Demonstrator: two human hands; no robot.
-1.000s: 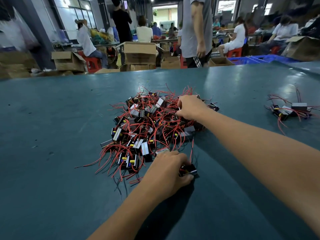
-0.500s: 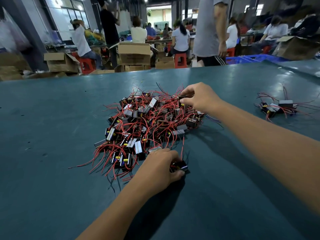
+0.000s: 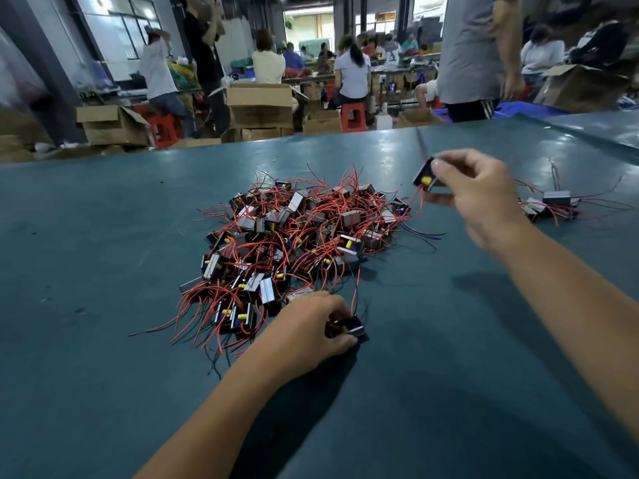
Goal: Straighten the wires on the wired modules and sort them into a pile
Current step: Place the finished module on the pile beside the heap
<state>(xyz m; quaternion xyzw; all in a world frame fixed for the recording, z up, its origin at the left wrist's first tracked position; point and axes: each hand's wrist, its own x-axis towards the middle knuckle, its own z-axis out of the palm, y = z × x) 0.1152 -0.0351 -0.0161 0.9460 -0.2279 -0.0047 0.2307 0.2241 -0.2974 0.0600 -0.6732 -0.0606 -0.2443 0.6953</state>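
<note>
Head cam, looking down at the table [image 3: 103, 236]. Right hand [image 3: 479, 188] has thumb and fingers pinched on a module [image 3: 426, 178], lifted clear of the table, just right of the big heap. It's a bit motion-blurred, but you can see a yellow bit on its face and a red wire dangling from it toward the heap [image 3: 294, 243]. Left hand [image 3: 311, 326] is curled around another module [image 3: 347, 328] sitting on the table at the heap's near edge, thumb underneath, with a couple of wires [image 3: 356, 288] poking up from it.

Heap itself is a mess of dark modules with shiny metal sides and yellow parts, red wires going every direction, a few blue and black ones trailing off to the right. Well off to the right is a much smaller pile [image 3: 549, 205], partly hidden behind the right wrist.

Past the far edge: cardboard boxes [image 3: 259, 102], red stools [image 3: 352, 114], people sitting and standing around.
</note>
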